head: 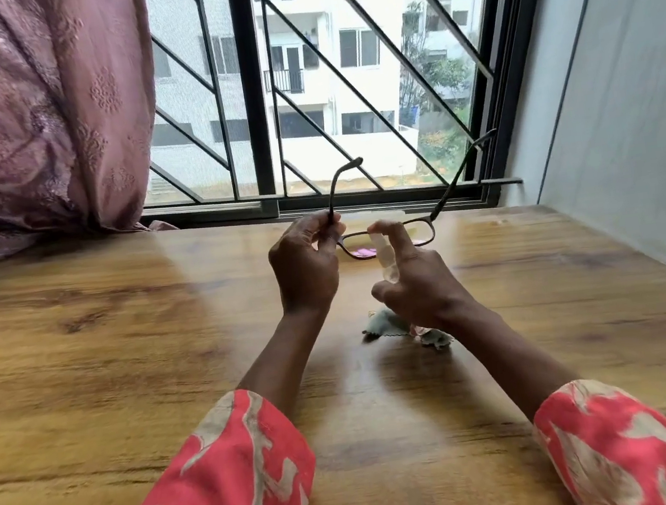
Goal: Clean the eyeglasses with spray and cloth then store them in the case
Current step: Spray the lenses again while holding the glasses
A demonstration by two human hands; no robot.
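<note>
Left hand (pixel 305 267) pinches eyeglasses (pixel 389 240) at the hinge, frame running left-right, temples pointing toward the window (pixel 299 85). Right hand (pixel 413 288) grips what looks like a clear spray bottle (pixel 383 256), upright.

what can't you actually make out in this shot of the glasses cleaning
- Cleaning cloth: head view, mostly hidden under the right hand and wrist.
- Spray bottle: clear and motion-blurred; nozzle covered by a finger, so no mist or fill level can be seen.
- Eyeglasses: left hand hides one hinge; lens smudges too small.
- Case: not identifiable anywhere.
</note>
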